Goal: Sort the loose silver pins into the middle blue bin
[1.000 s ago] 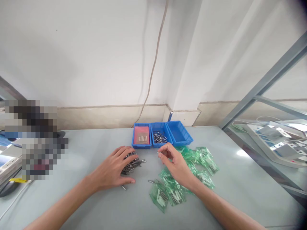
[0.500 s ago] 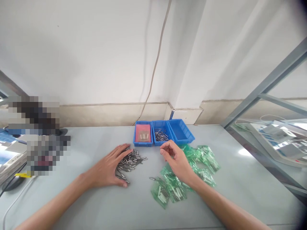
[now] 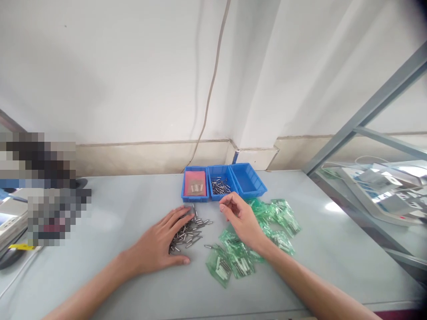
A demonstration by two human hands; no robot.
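Note:
My left hand lies flat with fingers stretched out over a heap of small metal pins on the grey table. My right hand is raised just above the table, fingers curled and thumb pinched to the fingertips; what it pinches is too small to make out. It hovers in front of the middle blue bin, which holds more pins. Green plastic bags with pins inside lie under and to the right of that hand.
Three blue bins stand in a row by the wall: the left one holds a pink bag, the right one shows only its blue floor. A metal frame and shelf with cables sit at the right. Blurred items are at the left edge.
My left hand slid back and forth over the pin heap, spreading it. My right hand stayed pinched near the middle bin, shifting slightly left.

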